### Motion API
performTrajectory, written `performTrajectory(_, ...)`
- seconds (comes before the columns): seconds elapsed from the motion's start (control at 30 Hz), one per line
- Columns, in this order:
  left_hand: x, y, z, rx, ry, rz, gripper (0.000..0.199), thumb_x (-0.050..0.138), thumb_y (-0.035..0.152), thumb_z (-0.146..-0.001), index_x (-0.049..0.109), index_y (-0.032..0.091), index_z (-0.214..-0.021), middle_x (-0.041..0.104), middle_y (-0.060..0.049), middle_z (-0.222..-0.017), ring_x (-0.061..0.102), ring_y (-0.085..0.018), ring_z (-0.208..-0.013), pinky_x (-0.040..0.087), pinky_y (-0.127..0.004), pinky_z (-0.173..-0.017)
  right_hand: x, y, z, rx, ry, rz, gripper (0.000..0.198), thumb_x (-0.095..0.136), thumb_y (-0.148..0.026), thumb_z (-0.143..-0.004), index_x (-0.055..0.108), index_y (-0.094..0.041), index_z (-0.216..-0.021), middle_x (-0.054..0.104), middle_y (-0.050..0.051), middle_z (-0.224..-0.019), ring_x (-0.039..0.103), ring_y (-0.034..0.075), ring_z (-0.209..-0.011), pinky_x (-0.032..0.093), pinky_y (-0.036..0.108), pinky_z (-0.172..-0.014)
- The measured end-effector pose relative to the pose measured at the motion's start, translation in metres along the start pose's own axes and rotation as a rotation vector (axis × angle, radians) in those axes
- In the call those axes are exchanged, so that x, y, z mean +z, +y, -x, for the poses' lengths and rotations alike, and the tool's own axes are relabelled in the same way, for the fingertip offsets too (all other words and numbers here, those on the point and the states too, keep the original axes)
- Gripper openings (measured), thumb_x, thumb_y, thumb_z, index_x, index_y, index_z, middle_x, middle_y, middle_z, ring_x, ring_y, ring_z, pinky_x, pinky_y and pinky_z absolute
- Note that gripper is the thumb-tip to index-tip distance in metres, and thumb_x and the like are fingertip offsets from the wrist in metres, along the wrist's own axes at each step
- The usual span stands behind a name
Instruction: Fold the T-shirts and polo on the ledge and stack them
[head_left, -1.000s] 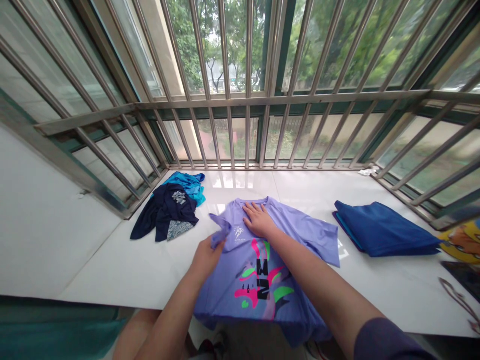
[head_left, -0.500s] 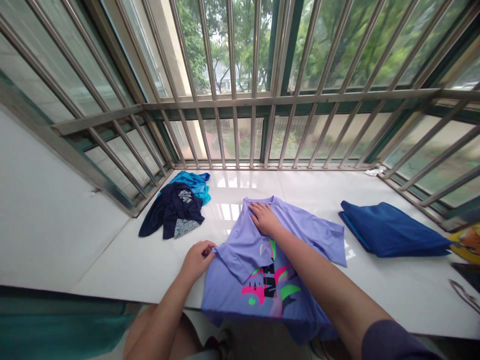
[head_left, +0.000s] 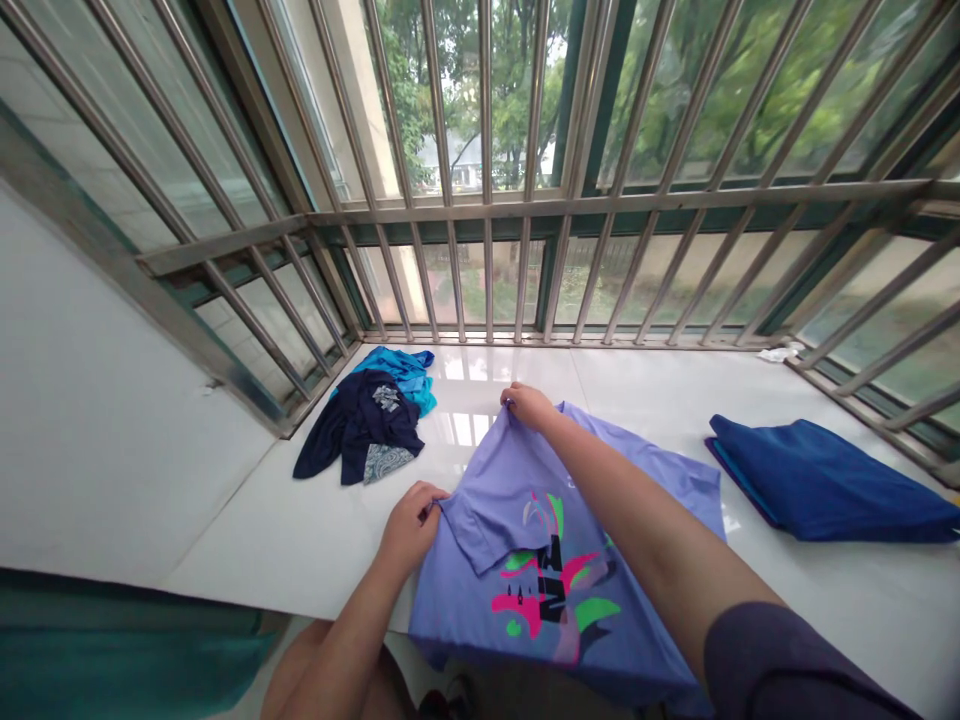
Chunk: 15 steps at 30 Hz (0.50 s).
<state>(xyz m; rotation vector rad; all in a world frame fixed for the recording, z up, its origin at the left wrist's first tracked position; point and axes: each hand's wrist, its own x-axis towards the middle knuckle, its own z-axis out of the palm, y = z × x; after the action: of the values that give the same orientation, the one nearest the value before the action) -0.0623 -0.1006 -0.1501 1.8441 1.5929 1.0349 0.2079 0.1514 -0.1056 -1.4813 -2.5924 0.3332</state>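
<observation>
A lavender T-shirt [head_left: 480, 600] with a pink, green and black print lies front up on the white ledge, its lower part hanging over the near edge. My left hand [head_left: 411, 520] pinches the shirt's left side near the sleeve, which is folded inward over the front. Farther back, my right hand [head_left: 527, 406] is closed on the shirt's left shoulder beside the collar and lifts the cloth slightly. My right forearm crosses over the shirt and hides part of the collar and the right side of the print.
Crumpled dark navy clothing [head_left: 367, 425] and a bright blue garment [head_left: 401, 372] lie at the back left of the white ledge [head_left: 255, 530]. A folded blue cloth stack [head_left: 832, 480] rests at the right. Metal window bars [head_left: 487, 270] enclose the back and sides.
My right hand has gone from lying flat on the shirt near the collar to gripping its left shoulder, pulling the cloth taut. My left hand keeps its pinch. The view has shifted slightly.
</observation>
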Motion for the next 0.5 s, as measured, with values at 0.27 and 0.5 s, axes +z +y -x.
performTrajectory(0.27, 0.003, 0.0, 0.0, -0.024, 0.079, -0.038, 0.034, 0.051, 0.013, -0.089, 0.078, 0.023, -0.106, 0.071, -0.007, -0.106, 0.069, -0.022, -0.093, 0.057, -0.034, -0.083, -0.008, 0.0, -0.017, 0.018, -0.064, 0.001, 0.032, 0.066, -0.016, -0.094, 0.081, -0.025, -0.12, 0.081, 0.004, -0.114, 0.071, 0.022, -0.107, 0.049, 0.026, -0.093)
performTrajectory(0.5, 0.007, -0.005, 0.001, -0.042, 0.093, -0.079, 0.029, 0.051, 0.012, -0.088, 0.077, 0.023, -0.085, 0.066, -0.005, -0.098, 0.068, -0.02, -0.089, 0.055, -0.031, -0.077, -0.009, -0.007, -0.022, 0.093, -0.064, 0.006, 0.027, 0.062, -0.019, -0.099, 0.081, -0.024, -0.117, 0.078, 0.008, -0.121, 0.071, 0.022, -0.109, 0.048, 0.026, -0.092)
